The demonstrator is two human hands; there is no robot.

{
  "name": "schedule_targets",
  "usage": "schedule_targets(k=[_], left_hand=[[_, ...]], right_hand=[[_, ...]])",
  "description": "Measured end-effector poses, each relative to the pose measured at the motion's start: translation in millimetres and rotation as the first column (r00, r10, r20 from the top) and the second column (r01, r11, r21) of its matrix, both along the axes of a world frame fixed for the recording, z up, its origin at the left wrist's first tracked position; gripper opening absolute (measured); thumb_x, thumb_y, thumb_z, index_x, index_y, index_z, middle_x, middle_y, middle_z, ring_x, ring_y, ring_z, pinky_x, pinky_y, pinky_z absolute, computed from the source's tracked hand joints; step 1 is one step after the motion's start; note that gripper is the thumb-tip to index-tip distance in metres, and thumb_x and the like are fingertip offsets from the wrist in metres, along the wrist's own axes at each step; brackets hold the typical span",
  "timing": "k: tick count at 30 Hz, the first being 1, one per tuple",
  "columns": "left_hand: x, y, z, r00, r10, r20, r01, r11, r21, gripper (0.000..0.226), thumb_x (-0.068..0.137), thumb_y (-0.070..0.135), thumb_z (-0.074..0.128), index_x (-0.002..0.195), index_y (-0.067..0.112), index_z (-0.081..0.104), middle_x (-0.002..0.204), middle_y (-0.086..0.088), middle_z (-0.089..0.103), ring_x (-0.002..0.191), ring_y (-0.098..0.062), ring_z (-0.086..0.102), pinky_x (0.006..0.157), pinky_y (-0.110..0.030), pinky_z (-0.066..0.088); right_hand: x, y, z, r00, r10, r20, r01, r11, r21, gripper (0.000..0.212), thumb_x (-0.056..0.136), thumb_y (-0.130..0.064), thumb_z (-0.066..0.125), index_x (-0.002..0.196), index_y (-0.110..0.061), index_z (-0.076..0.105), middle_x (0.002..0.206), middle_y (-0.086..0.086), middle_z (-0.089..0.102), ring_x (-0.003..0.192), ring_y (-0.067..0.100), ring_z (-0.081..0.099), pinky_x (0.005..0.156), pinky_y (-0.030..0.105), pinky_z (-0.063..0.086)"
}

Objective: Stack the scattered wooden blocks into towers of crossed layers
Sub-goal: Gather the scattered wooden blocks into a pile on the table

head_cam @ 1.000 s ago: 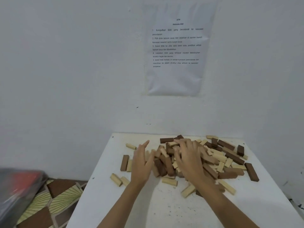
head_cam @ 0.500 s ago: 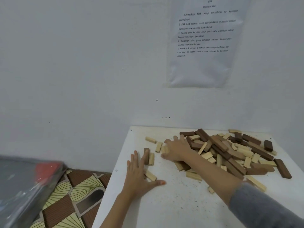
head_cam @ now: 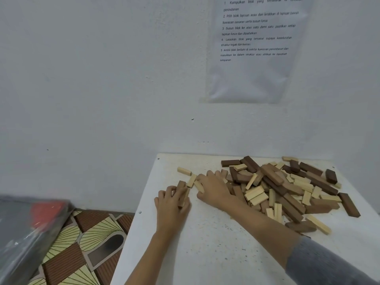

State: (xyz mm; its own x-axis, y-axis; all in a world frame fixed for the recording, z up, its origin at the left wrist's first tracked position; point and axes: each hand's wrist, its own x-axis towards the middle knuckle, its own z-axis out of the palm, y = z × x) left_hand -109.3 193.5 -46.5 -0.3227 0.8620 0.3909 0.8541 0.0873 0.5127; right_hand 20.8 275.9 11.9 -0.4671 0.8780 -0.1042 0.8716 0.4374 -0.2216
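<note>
two hands are showing, the left hand (head_cam: 171,204) and the right hand (head_cam: 213,190). one white table (head_cam: 205,254) is bearing several dozen wooden blocks (head_cam: 273,177), light and dark, too heaped for exact counting; one dark block (head_cam: 181,187) is sitting in the left hand's fingers. one printed sheet (head_cam: 253,75) is hanging upper right.

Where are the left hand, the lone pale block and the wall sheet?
left hand (head_cam: 170,208): head view, back of hand.
lone pale block (head_cam: 184,171): head view, top face.
wall sheet (head_cam: 250,79): head view, blank lower part.
</note>
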Motion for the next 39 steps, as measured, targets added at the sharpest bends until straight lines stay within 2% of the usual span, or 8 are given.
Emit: schedule_targets(k=[7, 10, 13, 18, 26, 32, 36, 39], left_hand=[[1, -3, 6, 0.984, 0.001, 0.179, -0.010, 0.999, 0.048, 0.029, 0.078, 0.034, 0.070, 0.108, 0.039, 0.069, 0.090, 0.015, 0.061, 0.087, -0.009, 0.052, 0.079, -0.029, 0.037], [-1, -6, 11, 0.949, -0.013, 0.314, -0.024, 0.993, 0.113, 0.029, 0.081, 0.046, 0.061, 0.104, 0.034, 0.074, 0.078, 0.013, 0.063, 0.081, -0.004, 0.056, 0.076, -0.024, 0.043], [0, -11, 18, 0.887, -0.049, 0.459, -0.039, 0.983, 0.181, 0.018, 0.084, 0.028, 0.072, 0.102, 0.029, 0.074, 0.076, 0.011, 0.063, 0.082, -0.005, 0.056, 0.071, -0.027, 0.046], [24, -6, 34, 0.779, -0.111, 0.617, -0.034, 0.975, 0.219, 0.021, 0.083, 0.014, 0.075, 0.100, 0.026, 0.073, 0.083, 0.004, 0.064, 0.079, -0.002, 0.056, 0.072, -0.010, 0.040], [109, 32, 54, 0.672, -0.287, 0.682, 0.115, 0.951, 0.287, 0.018, 0.086, 0.015, 0.072, 0.103, 0.021, 0.075, 0.091, 0.003, 0.068, 0.077, -0.009, 0.057, 0.067, -0.020, 0.046], [151, 53, 51, 0.688, -0.385, 0.615, 0.248, 0.922, 0.299, 0.030, 0.094, 0.018, 0.063, 0.123, 0.025, 0.060, 0.107, 0.006, 0.064, 0.096, -0.007, 0.058, 0.080, -0.019, 0.048], [165, 57, 51, 0.621, -0.366, 0.693, 0.242, 0.931, 0.275, 0.042, 0.095, 0.014, 0.059, 0.135, 0.017, 0.047, 0.110, 0.005, 0.062, 0.102, -0.001, 0.058, 0.086, -0.014, 0.046], [170, 59, 48, 0.606, -0.334, 0.722, 0.270, 0.940, 0.208, 0.038, 0.100, 0.020, 0.050, 0.138, 0.021, 0.048, 0.122, 0.009, 0.060, 0.112, 0.004, 0.054, 0.096, -0.017, 0.043]], right_hand=[[-4, -8, -2, 0.999, -0.047, -0.026, 0.047, 0.999, 0.006, 0.046, 0.089, -0.022, 0.055, 0.134, -0.021, 0.045, 0.126, 0.007, 0.044, 0.115, 0.032, 0.040, 0.093, 0.038, 0.036], [0, -7, -2, 0.980, -0.084, -0.181, 0.076, 0.996, -0.051, 0.047, 0.082, -0.026, 0.064, 0.128, -0.022, 0.051, 0.119, 0.003, 0.047, 0.108, 0.027, 0.041, 0.087, 0.033, 0.036], [7, -9, 6, 0.932, -0.068, -0.357, 0.062, 0.998, -0.030, 0.047, 0.077, -0.025, 0.067, 0.122, -0.023, 0.056, 0.108, -0.003, 0.046, 0.100, 0.022, 0.042, 0.079, 0.028, 0.032], [34, -10, 22, 0.788, -0.083, -0.610, 0.111, 0.994, 0.007, 0.045, 0.072, -0.023, 0.071, 0.116, -0.025, 0.062, 0.103, -0.005, 0.050, 0.101, 0.017, 0.048, 0.087, 0.030, 0.039], [114, -3, 37, 0.557, -0.287, -0.779, 0.352, 0.931, -0.091, 0.036, 0.076, -0.015, 0.077, 0.109, -0.022, 0.063, 0.098, -0.009, 0.054, 0.092, 0.005, 0.052, 0.073, 0.009, 0.037], [149, 1, 31, 0.495, -0.346, -0.797, 0.402, 0.905, -0.143, 0.033, 0.082, -0.013, 0.072, 0.111, -0.026, 0.063, 0.105, -0.003, 0.060, 0.099, 0.010, 0.056, 0.085, 0.024, 0.048], [156, 2, 27, 0.464, -0.346, -0.816, 0.387, 0.907, -0.164, 0.032, 0.088, -0.003, 0.060, 0.114, -0.021, 0.063, 0.106, 0.000, 0.061, 0.101, 0.013, 0.056, 0.077, 0.011, 0.046], [157, 0, 26, 0.441, -0.355, -0.824, 0.384, 0.905, -0.185, 0.032, 0.090, -0.002, 0.057, 0.114, -0.023, 0.063, 0.109, -0.002, 0.061, 0.102, 0.011, 0.056, 0.085, 0.016, 0.047]])
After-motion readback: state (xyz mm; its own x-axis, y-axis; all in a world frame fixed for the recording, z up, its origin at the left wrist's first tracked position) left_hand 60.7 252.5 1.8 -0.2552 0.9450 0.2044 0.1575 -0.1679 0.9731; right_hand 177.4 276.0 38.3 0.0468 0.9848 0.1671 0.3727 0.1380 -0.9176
